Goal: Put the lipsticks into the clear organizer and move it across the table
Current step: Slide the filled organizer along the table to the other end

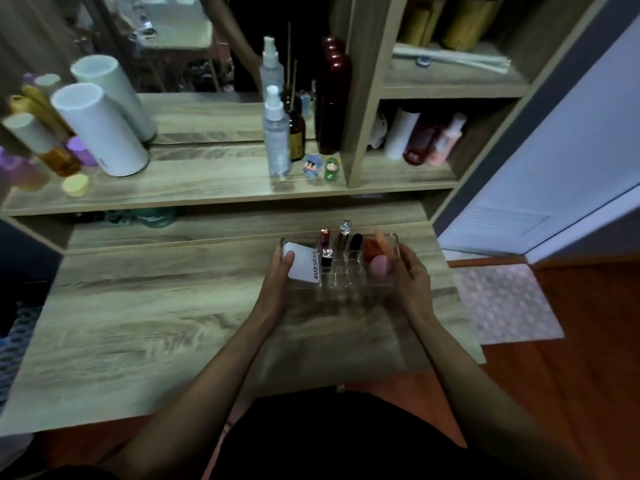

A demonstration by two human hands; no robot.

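Observation:
A clear organizer sits on the right part of the wooden table. Several lipsticks stand upright in its middle slots: a dark red one, a short one with a silver cap, a tall one with a crystal top and a black one. A white box fills its left compartment; a pink sponge and an orange item lie in the right one. My left hand grips its left end and my right hand grips its right end.
A raised shelf behind the table holds white cylinders, a spray bottle, a dark red bottle and small figurines. A cubby at the right holds more bottles. The table's right edge borders wooden floor and a mat.

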